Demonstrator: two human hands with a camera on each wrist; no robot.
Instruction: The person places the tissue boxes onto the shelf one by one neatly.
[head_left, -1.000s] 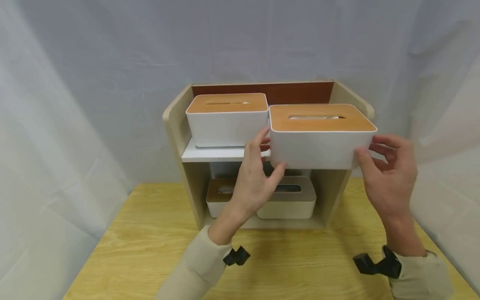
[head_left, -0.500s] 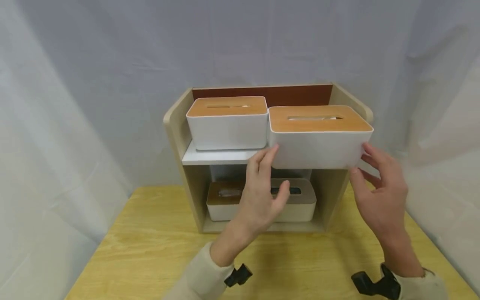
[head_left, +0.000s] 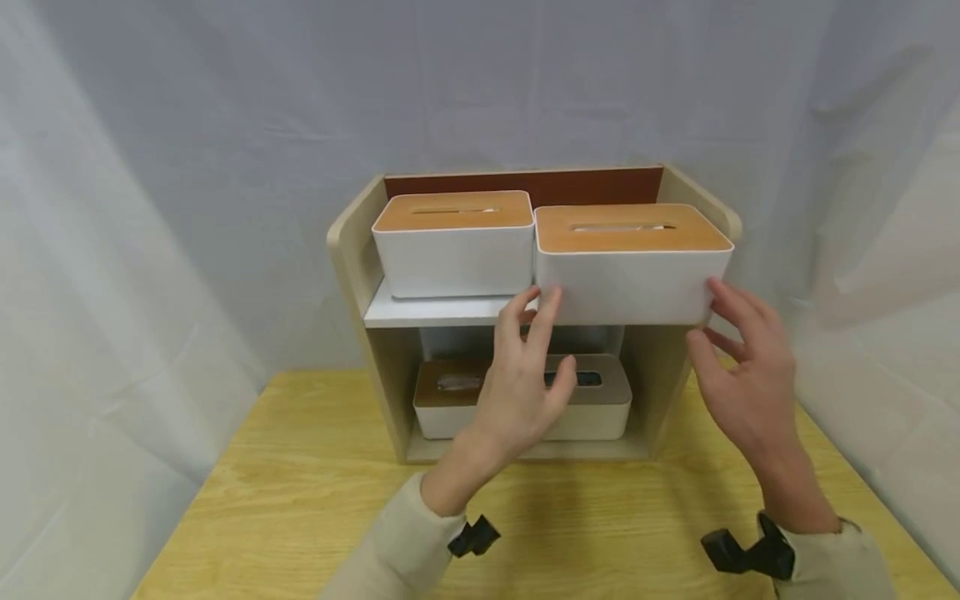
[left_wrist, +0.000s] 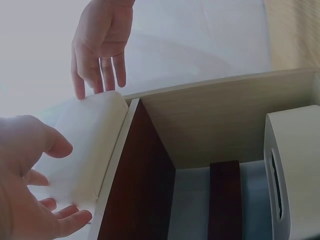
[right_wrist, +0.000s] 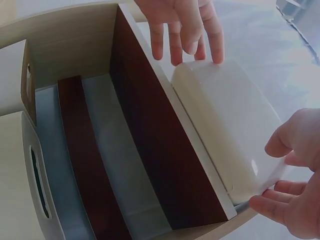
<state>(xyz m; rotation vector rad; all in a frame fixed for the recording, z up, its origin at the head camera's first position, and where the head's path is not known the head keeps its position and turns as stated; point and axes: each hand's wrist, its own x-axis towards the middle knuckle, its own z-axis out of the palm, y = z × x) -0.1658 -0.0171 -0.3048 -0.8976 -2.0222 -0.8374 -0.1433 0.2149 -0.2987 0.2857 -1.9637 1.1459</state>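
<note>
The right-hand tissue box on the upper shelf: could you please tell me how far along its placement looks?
Done: the left tissue box sits fully on the upper shelf. In hand: the right tissue box is up there too, but its front overhangs the edge, with the left hand and right hand touching its lower corners with straight fingers. Left: seating it fully back, probably.

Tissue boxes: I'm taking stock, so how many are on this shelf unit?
4: upper left box; upper right box, touched by both hands; lower left box and lower right box, partly hidden. More may sit behind.
</note>
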